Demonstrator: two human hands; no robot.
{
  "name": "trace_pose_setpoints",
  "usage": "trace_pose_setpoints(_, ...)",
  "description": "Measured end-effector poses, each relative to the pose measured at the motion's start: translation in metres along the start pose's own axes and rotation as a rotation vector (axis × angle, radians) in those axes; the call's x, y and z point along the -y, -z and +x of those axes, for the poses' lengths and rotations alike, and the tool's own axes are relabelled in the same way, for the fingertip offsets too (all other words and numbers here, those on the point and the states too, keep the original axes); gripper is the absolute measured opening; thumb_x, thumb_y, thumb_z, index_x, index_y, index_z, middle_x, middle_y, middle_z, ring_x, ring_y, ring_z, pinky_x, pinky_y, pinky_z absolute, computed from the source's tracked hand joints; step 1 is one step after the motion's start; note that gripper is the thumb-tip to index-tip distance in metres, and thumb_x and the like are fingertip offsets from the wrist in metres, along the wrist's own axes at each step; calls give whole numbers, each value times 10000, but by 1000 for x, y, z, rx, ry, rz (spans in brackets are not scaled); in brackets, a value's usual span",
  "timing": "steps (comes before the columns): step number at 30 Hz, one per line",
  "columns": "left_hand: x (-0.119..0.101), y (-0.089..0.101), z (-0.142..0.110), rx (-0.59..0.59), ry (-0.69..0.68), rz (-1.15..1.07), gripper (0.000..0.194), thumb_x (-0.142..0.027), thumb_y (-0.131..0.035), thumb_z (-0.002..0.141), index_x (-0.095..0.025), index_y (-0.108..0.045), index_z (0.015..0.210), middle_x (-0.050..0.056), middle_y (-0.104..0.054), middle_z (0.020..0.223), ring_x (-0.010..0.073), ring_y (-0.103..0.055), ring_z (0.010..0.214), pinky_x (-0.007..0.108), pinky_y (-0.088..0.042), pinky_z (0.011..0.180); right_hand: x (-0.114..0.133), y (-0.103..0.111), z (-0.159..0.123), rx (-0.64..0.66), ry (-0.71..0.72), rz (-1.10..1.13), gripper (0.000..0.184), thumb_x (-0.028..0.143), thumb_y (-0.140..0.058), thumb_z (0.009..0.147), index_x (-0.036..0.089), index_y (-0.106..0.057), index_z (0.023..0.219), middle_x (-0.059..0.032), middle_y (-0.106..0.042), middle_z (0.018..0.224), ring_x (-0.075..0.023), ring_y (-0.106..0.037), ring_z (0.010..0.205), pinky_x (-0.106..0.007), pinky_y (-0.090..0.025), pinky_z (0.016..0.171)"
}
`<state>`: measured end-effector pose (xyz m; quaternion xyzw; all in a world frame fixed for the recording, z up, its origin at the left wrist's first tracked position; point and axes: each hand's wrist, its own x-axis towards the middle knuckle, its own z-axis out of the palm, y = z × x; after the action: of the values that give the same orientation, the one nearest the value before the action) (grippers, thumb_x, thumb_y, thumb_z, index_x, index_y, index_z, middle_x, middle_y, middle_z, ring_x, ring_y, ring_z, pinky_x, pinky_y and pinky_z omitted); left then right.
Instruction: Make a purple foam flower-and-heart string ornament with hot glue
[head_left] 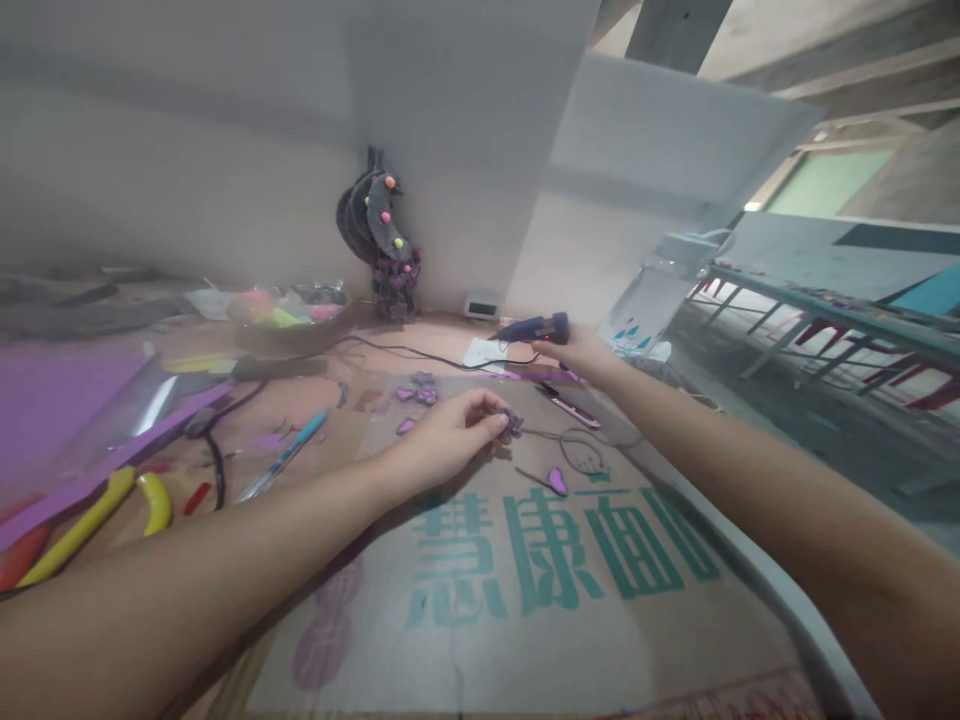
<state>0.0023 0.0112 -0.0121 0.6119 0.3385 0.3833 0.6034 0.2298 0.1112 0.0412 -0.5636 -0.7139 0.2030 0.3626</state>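
Note:
My left hand is closed in a pinch on a small purple flower piece with a thin wire stem, resting on the cardboard sheet. Farther away, my right hand wraps round a blue glue gun near the table's far right edge; a black cord runs left from the gun. Small purple flower pieces lie just beyond my left hand. A purple petal on a wire lies to the right of that hand.
Yellow-handled pliers and a blue pen lie on the left. A purple sheet and a bowl of coloured pompoms stand further back. A dark decorated piece leans in the corner. Metal tables are at right.

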Motion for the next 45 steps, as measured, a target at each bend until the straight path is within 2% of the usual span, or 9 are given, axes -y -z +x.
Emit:
trace_pose_setpoints(7, 0, 0, -2, -13, -8, -36, 113, -257, -634, 890, -164, -573, 908, -4, -638, 776, 90, -554, 615, 228, -426, 605, -16, 3, -3, 129, 7, -100, 460, 402, -776, 753, 172, -669, 1137, -87, -751, 1041, -241, -672, 970, -424, -501, 931)
trace_pose_setpoints(13, -6, -3, -2, -50, 43, -169, 69, -194, -601, 909, -158, -546, 889, -18, -615, 731, 75, -563, 586, 211, -446, 605, 11, 28, -62, 61, 125, -327, 453, 446, -652, 873, 188, -625, 1244, -140, -650, 1277, -300, -615, 1158, -468, -454, 1007)
trace_pose_setpoints(21, -4, -1, -4, -49, 26, -186, 98, -213, -629, 896, -157, -557, 931, -10, -636, 742, 75, -566, 588, 206, -462, 618, 53, 1, -145, 453, 444, -484, 255, 393, -716, 870, 204, -709, 1041, -103, -644, 1091, -254, -603, 994, -408, -486, 878)
trace_pose_setpoints(24, -4, -2, -4, -41, 45, -218, 81, -203, -620, 900, -162, -553, 920, -16, -628, 726, 69, -561, 587, 194, -452, 610, 43, -15, -144, 435, 418, -360, 56, 210, -644, 919, 187, -690, 897, -70, -642, 954, -206, -591, 920, -360, -480, 841)
trace_pose_setpoints(31, -5, -1, -3, -46, 16, -117, 104, -226, -656, 872, -169, -570, 884, -21, -603, 726, 80, -555, 596, 207, -447, 597, 39, -23, -140, 317, 408, -181, 155, 142, -491, 946, 200, -549, 815, -65, -629, 908, -198, -580, 875, -367, -482, 819)
trace_pose_setpoints(36, -15, -3, -7, -68, 47, -23, 66, -200, -621, 891, -164, -570, 870, -23, -591, 695, 88, -552, 590, 213, -446, 585, 42, -16, -146, 360, 34, 358, 119, 292, -463, 974, 225, -484, 877, -42, -702, 855, -146, -643, 669, -256, -474, 548)
trace_pose_setpoints(39, -19, -5, -8, -72, 60, 13, 59, -182, -615, 893, -162, -571, 859, -27, -585, 676, 80, -528, 567, 203, -439, 568, 40, -17, -144, 432, -91, 547, 165, 334, -567, 912, 211, -485, 838, -7, -710, 748, -60, -467, 417, -195, -314, 402)
trace_pose_setpoints(41, -18, -5, -8, -72, 60, 16, 59, -187, -614, 893, -165, -572, 857, -27, -576, 671, 80, -522, 570, 198, -435, 559, 37, -19, -142, 415, -101, 568, 158, 307, -632, 856, 201, -516, 837, 13, -707, 721, -36, -408, 385, -188, -312, 400)
trace_pose_setpoints(45, -10, -1, -7, -40, 13, 23, 84, -248, -633, 892, -173, -596, 880, -21, -575, 686, 88, -539, 599, 195, -426, 558, 33, -21, -138, 285, -94, 548, 197, 273, -677, 805, 205, -576, 961, 18, -709, 719, -100, -602, 524, -214, -447, 476)
